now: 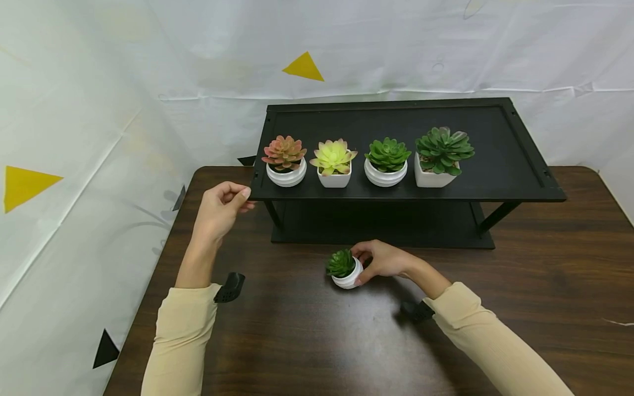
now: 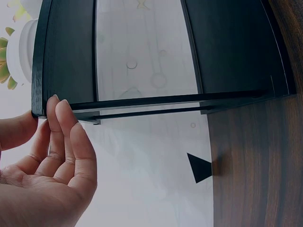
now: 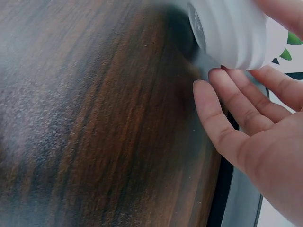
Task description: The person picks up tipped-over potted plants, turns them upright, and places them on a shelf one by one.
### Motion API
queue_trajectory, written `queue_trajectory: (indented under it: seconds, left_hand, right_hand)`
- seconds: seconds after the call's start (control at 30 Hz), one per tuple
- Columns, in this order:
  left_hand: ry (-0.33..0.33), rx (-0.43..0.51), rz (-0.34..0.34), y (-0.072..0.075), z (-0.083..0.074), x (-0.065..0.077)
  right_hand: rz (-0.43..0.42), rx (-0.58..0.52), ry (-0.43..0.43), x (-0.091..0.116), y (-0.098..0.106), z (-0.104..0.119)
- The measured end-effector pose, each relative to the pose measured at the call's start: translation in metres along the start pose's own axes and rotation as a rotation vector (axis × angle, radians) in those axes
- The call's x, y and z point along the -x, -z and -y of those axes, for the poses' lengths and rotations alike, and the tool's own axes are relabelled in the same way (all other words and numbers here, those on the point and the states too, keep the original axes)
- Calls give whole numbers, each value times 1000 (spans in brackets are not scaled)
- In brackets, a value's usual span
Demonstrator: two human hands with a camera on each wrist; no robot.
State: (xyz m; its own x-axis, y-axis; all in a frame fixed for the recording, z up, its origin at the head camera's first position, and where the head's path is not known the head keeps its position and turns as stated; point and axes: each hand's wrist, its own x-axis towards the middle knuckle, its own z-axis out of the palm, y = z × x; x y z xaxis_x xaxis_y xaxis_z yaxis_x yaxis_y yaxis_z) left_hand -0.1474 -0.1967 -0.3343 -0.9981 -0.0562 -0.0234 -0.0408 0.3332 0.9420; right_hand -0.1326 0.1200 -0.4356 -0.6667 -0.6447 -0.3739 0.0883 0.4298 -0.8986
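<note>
My left hand (image 1: 217,213) pinches the front left corner of the black shelf (image 1: 500,159), thumb on top and fingertips underneath in the left wrist view. In front of the shelf, my right hand (image 1: 383,259) grips a small green potted succulent (image 1: 340,263) by its white ribbed pot (image 3: 232,33). The pot leans to the left, close over the table, and part of its underside shows in the right wrist view. Along the shelf's top stand a reddish succulent (image 1: 284,154), a yellow-green one (image 1: 334,159), a bright green one (image 1: 388,155) and a larger dark green one (image 1: 443,151).
The shelf has a lower board (image 1: 376,225) and slanted legs (image 1: 499,216), and stands on a dark wooden table (image 1: 297,341). White sheeting (image 1: 223,49) with yellow and black triangles hangs behind and to the left. A black wrist camera (image 1: 230,287) sits at the left cuff.
</note>
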Motion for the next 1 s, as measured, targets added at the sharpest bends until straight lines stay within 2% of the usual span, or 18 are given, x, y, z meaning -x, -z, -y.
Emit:
queue_trajectory:
  seconds: [0.43, 0.73, 1.0]
  left_hand:
    - [-3, -5, -5, 0, 0, 0]
    - [-13, -2, -2, 0, 1, 0]
    - [-10, -13, -1, 0, 2, -1]
  right_hand:
    - [26, 32, 107, 4, -2, -11]
    - [47, 104, 180, 3, -2, -15]
    - [22, 150, 159, 2, -5, -13]
